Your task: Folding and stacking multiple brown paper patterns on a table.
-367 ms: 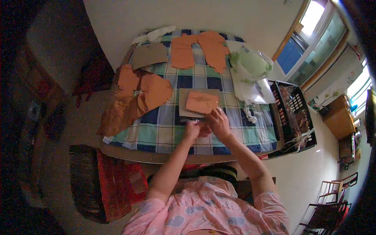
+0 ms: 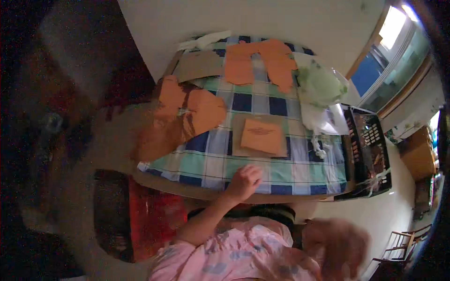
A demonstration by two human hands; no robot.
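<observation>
– So, centre of the action, the orange printed card (image 2: 261, 136); it lies flat against a larger greyish sheet (image 2: 237, 140) that shows around it, though whether on top or tucked inside I can't tell; both rest on the checked cloth (image 2: 215, 159)!

– And the hands, how do they stand?

– Left hand (image 2: 247, 181) is over the near part of the cloth, short of the card and apart from it; its fingers curl in loosely, and whether anything sits inside I can't tell; the right arm (image 2: 335, 248) is a blur low at the person's right side, well away from the card; what its hand is doing, I can't tell either!

– Further out?

– Over on the left, a lobed orange-brown piece (image 2: 206, 110); toward the back, an arch-shaped orange piece (image 2: 238, 65), with a grey-brown flat piece (image 2: 201, 64) left of it; to the right, a pale green plastic bag (image 2: 321, 84); and past the table's right side, a black crate (image 2: 372, 133) with holes in its wall
</observation>
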